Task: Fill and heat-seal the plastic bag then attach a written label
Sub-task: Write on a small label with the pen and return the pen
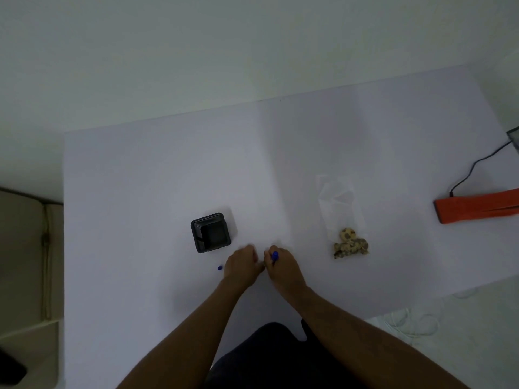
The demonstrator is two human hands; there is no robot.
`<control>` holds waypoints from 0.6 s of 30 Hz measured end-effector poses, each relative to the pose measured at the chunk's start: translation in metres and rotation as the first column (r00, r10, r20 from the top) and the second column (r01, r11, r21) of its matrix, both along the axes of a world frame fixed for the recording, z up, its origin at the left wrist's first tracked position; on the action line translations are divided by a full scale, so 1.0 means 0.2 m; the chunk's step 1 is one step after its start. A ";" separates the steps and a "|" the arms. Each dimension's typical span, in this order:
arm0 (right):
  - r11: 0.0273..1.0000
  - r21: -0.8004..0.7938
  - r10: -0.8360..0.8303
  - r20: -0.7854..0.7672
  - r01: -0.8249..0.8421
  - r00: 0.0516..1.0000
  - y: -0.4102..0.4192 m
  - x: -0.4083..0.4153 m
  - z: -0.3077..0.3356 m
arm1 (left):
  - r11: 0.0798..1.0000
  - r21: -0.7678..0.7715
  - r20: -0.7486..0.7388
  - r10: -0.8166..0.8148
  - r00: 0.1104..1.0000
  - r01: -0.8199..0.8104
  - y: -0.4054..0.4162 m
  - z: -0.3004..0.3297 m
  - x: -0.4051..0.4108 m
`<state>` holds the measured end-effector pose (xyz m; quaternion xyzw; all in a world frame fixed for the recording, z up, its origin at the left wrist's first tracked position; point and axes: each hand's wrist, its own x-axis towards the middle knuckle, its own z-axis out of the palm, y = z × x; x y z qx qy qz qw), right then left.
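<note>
The plastic bag [341, 213] lies flat on the white table [140, 192], already holding its fill of small brownish pieces [349, 244]. I take it as my landmark. Its long axis runs away from me with a slight lean, the filled bottom nearest me and the clear mouth end pointing toward the far edge. Whether that mouth is sealed yet I cannot tell.

Right of the bag, well apart, the orange heat sealer [477, 206] sits at the table's edge with its cord trailing off behind it.

Left of the bag and a little nearer me, my hands meet. My right hand [282, 266] grips a blue pen [274, 256], its top sticking up past my fingers, so I judge I am writing. My left hand [241, 265] lies just beside it, fingers curled down on the table, probably steadying a label I cannot make out against the white.

Farther left stand a black square container [211, 235] and, nearer me, the small blue pen cap [220, 267], set aside.
</note>
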<state>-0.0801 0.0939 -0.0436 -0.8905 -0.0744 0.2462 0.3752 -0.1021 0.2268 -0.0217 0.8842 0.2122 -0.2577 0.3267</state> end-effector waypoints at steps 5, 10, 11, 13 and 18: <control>1.000 0.009 0.008 0.013 -0.008 1.000 0.00 -0.01 0.00 | 1.000 0.000 0.012 0.003 1.000 -0.003 0.00 0.01 0.00; 0.999 0.022 -0.025 0.031 0.024 0.999 -0.01 -0.01 0.02 | 1.000 0.001 0.000 -0.006 1.000 0.006 0.00 0.00 0.00; 0.999 0.019 -0.031 0.035 0.031 0.999 -0.01 -0.01 0.02 | 1.000 0.001 -0.004 -0.009 1.000 0.009 0.00 0.00 0.00; 1.000 0.009 -0.030 0.027 0.030 0.999 -0.01 -0.01 0.02 | 1.000 -0.003 -0.006 -0.006 1.000 0.006 0.00 0.01 0.00; 0.998 0.052 0.035 0.014 -0.036 0.999 0.01 -0.04 0.02 | 1.000 0.018 -0.012 -0.009 1.000 0.009 0.00 0.01 0.00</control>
